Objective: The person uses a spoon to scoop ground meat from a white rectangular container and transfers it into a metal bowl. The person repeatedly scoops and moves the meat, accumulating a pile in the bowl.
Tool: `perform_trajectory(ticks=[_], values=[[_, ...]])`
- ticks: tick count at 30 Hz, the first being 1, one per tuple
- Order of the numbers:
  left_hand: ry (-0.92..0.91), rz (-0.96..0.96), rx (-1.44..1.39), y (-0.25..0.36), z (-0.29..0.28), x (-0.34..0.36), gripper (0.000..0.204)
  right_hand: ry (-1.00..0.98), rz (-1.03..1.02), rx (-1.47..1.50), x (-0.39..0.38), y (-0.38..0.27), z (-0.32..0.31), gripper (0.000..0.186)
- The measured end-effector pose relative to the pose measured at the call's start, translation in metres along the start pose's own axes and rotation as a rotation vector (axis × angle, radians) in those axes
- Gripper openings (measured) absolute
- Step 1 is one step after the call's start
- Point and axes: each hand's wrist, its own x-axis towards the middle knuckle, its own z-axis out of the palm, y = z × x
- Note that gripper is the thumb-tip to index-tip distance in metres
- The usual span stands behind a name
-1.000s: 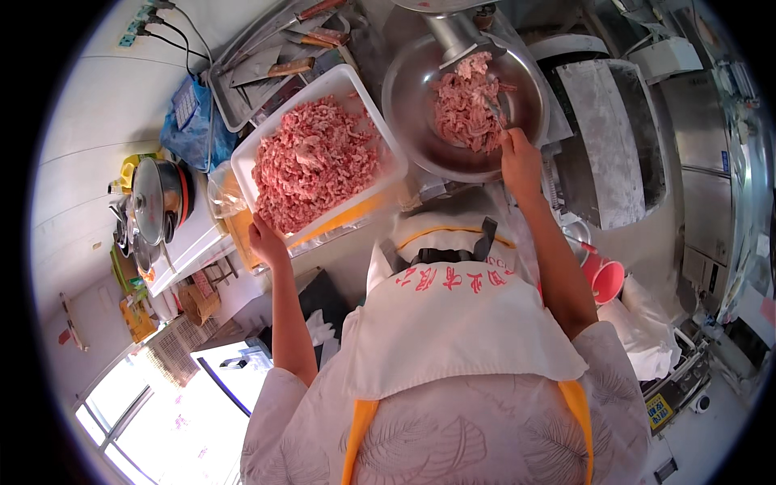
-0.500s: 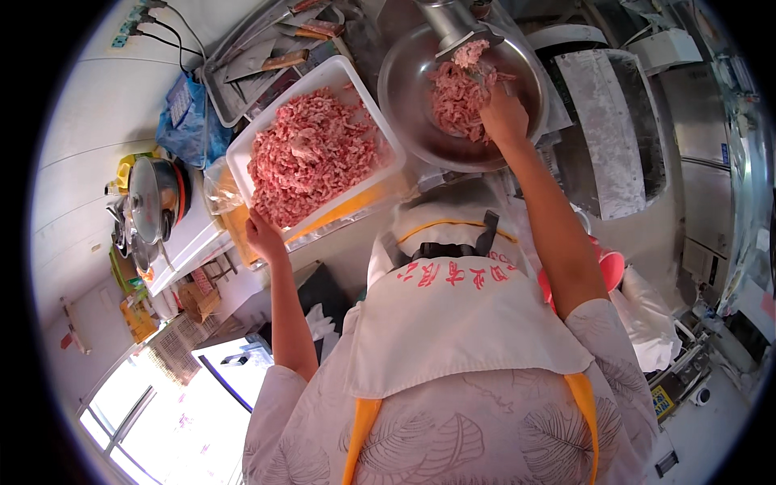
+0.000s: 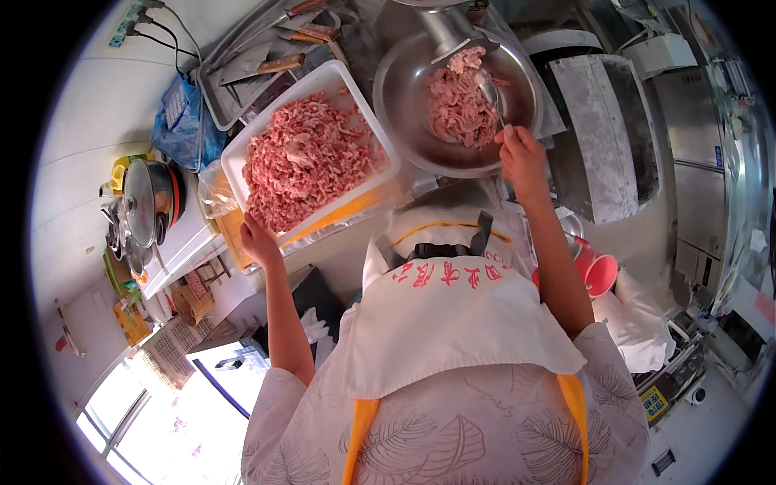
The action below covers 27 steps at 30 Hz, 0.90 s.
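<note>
A wide steel bowl (image 3: 396,121) holds a heap of pink ground meat (image 3: 457,105). Over it juts the metal outlet of a meat grinder (image 3: 449,32), with strands of meat (image 3: 467,60) hanging from its mouth. My right hand (image 3: 523,158), at the bowl's near right rim, is closed round the handle of a metal spoon (image 3: 493,93), whose head rests by the meat. To the left stands a white plastic tray (image 3: 392,174) piled with coarser minced meat (image 3: 303,158). My left hand (image 3: 259,240) grips the tray's near left corner; its fingertips are partly hidden.
Behind the white tray, a metal tray (image 3: 212,97) carries knives with wooden handles (image 3: 281,64). A blue plastic bag (image 3: 190,121) hangs by the wall. At far left is a lidded pot (image 3: 145,202). A red bucket (image 3: 596,273) stands low beside my right arm.
My right hand has drawn back toward me and slightly right, out of the bowl's middle, so the spoon shows more clearly. My left hand stays at the tray corner.
</note>
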Motion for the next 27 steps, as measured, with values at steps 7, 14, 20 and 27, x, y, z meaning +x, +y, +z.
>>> perform_trajectory(ticks=[7, 14, 20, 27], values=[[-0.001, 0.001, 0.057, 0.000, -0.001, 0.003, 0.052, 0.017, -0.157, 0.078, 0.010, -0.012, 0.027, 0.032], [0.007, -0.015, 0.032, 0.011, -0.001, -0.005, 0.052, -0.037, -0.087, 0.134, 0.010, -0.005, 0.046, 0.031], [0.001, 0.005, 0.053, 0.010, -0.001, -0.002, 0.051, -0.243, -0.012, 0.405, 0.008, -0.004, 0.043, 0.031], [-0.019, 0.040, 0.080, 0.005, 0.000, 0.001, 0.051, 0.028, -0.501, -0.172, 0.027, 0.023, 0.042, 0.026]])
